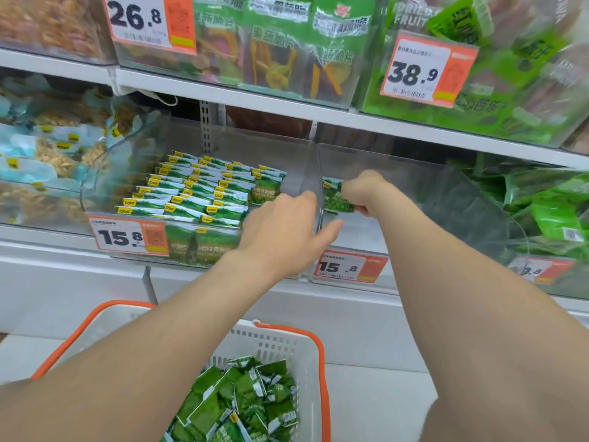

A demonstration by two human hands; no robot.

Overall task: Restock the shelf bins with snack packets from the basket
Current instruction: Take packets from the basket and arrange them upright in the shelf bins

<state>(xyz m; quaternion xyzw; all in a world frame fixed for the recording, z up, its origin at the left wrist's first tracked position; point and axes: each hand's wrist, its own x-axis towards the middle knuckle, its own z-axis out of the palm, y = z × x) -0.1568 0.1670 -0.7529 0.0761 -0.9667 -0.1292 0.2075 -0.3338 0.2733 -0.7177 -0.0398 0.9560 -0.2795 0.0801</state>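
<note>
Before you, the white shelf (47,250) carries clear bins set side by side. The left bin (255,145) holds green packets (197,193) in neat rows, and the right bin (398,177) stands touching it.

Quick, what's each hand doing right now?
Left hand: open, holding nothing.
Right hand: grip closed on green snack packets inside a clear bin.

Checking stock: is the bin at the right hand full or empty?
Nearly empty: bin bare except packets the right hand holds.
</note>
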